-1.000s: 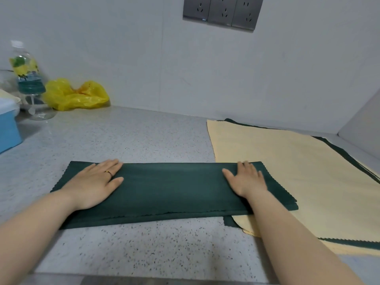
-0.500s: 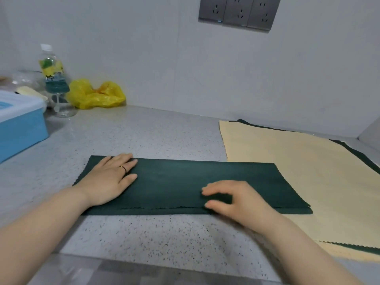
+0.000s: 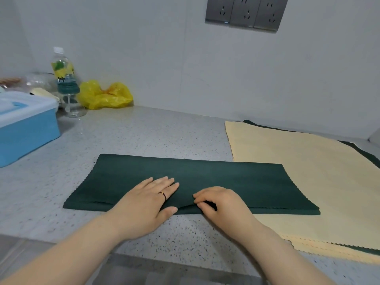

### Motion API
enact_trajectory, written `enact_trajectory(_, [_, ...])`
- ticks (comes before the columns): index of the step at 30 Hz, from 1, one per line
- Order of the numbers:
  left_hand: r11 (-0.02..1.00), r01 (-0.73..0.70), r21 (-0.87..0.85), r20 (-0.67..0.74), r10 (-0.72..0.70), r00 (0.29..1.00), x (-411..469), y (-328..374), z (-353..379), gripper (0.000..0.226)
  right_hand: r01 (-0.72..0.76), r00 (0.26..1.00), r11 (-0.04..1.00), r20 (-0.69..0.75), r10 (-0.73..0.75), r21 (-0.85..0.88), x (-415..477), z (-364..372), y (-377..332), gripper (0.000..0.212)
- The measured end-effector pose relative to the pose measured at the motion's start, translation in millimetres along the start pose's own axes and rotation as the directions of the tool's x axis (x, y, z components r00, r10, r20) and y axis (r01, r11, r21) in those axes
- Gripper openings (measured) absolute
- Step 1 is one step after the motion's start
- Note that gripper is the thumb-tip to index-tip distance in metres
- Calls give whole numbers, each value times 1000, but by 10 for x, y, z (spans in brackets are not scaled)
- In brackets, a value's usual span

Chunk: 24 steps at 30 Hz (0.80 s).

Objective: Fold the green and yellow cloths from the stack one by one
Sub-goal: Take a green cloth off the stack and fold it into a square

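Note:
A dark green cloth [image 3: 236,182], folded into a long strip, lies across the speckled counter, its right end overlapping the stack. My left hand [image 3: 148,200] rests flat on the strip's near middle, fingers together, a ring on one finger. Just to its right, my right hand [image 3: 218,204] pinches the strip's near edge between thumb and fingertips, lifting it slightly. The stack [image 3: 308,171] at the right has a pale yellow cloth on top, with green cloth edges showing beneath it at the back and front.
A blue lidded box [image 3: 24,128] stands at the left. Behind it are a drink bottle [image 3: 63,75], a glass and a crumpled yellow bag [image 3: 104,95] against the wall. Wall sockets [image 3: 246,13] sit above. The counter's front edge runs just below my forearms.
Both hands have moved in from the strip's ends to its middle. My right hand went from flat to pinching the near edge. The view has shifted so things sit further right.

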<state>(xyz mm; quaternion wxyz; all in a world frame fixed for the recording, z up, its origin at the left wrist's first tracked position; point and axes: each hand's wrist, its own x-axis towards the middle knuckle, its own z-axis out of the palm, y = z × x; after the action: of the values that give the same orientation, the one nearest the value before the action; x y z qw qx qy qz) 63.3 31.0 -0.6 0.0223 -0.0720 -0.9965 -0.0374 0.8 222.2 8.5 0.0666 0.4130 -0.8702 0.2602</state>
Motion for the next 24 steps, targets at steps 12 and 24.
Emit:
enact_trajectory(12, [1000, 18, 20, -62, -17, 998, -32, 18, 5, 65, 33, 999, 996, -13, -32, 79, -55, 29, -11, 17])
enact_trajectory(24, [973, 221, -68, 59, -217, 974, 695, -98, -277, 57, 16, 1000, 996, 16, -17, 89, -72, 45, 8, 14])
